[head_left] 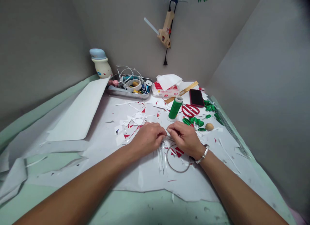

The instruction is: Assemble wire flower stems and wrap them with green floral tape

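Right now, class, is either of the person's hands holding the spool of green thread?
No, the spool of green thread stands beyond the left hand and the right hand, and neither grips it.

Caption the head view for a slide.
Left hand and right hand nearly meet among paper scraps, with a green thread spool and red-handled scissors just beyond.

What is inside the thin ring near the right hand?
Red scraps show inside the thin ring, with the white paper visible below them in the picture. The right hand hides the ring's upper right part, so whatever lies there cannot be seen.
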Tool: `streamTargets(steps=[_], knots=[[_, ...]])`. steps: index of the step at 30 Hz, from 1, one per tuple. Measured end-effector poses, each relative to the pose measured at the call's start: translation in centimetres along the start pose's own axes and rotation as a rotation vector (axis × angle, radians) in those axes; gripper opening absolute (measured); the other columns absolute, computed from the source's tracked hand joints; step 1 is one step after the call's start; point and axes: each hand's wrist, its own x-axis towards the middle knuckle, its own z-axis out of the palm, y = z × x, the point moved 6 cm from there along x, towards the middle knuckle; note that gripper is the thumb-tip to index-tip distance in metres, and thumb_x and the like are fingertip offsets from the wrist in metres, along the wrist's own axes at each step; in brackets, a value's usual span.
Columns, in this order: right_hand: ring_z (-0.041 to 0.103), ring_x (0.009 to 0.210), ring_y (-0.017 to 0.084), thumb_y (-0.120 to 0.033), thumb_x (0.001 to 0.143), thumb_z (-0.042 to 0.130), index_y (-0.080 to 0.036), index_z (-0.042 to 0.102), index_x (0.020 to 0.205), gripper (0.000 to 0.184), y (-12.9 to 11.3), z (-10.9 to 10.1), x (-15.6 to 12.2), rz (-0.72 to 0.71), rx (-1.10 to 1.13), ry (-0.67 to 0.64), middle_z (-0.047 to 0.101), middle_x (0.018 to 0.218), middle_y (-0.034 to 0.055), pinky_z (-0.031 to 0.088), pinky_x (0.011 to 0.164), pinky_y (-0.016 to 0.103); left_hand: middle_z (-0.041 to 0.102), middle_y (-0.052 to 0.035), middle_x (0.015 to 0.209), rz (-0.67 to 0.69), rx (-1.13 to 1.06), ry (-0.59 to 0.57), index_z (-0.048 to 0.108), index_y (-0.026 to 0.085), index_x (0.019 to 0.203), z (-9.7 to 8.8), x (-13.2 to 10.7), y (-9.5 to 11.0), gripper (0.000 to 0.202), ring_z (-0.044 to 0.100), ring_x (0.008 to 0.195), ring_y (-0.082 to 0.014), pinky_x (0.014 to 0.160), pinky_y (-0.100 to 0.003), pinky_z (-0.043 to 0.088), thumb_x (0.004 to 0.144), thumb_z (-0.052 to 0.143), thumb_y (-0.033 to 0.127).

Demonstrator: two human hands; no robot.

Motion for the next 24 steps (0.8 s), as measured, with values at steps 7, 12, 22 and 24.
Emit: streamTargets(steps=[7,12,22,24], knots=[[0.055,0.071,0.014,-0.018,0.088,0.048,-0.020,0.060,0.079,0.015,1.6,0.7,0.1,0.107,0.000,-0.053,0.062,0.075,0.0004,0.040,0.067,0.025,0.065,-0.0004,0.083,-0.031,-0.193,0.062,0.065,0.020,0.083,-0.7,0.1,0.0,0.013,0.058,0.083,-0.0155,0.077,-0.029,0.042,0.082,0.053,0.017],[0.055,0.072,0.014,-0.016,0.087,0.048,-0.020,0.059,0.080,0.014,0.8,1.3,-0.2,0.038,-0.024,-0.138,0.061,0.076,0.0006,0.039,0.067,0.025,0.064,-0.0018,0.085,-0.159,-0.249,0.147,0.065,0.020,0.082,-1.6,0.1,-0.7,0.013,0.058,0.083,-0.0159,0.073,-0.029,0.044,0.083,0.052,0.021],[0.055,0.072,0.014,-0.018,0.088,0.049,-0.019,0.061,0.082,0.013,0.3,0.2,0.0,0.017,-0.001,-0.013,0.060,0.076,0.0017,0.040,0.068,0.025,0.064,-0.0012,0.078,-0.035,-0.019,-0.019,0.068,0.021,0.082,0.2,0.1,-0.5,0.015,0.057,0.078,-0.0173,0.079,-0.034,0.041,0.080,0.055,0.015],[0.055,0.071,0.013,-0.017,0.088,0.049,-0.019,0.060,0.079,0.015,0.9,0.2,0.2,0.074,0.008,-0.008,0.061,0.075,0.0011,0.040,0.068,0.025,0.064,-0.0009,0.079,-0.011,-0.040,-0.024,0.068,0.021,0.081,0.2,0.2,-0.3,0.013,0.057,0.080,-0.0173,0.080,-0.034,0.041,0.080,0.057,0.016]])
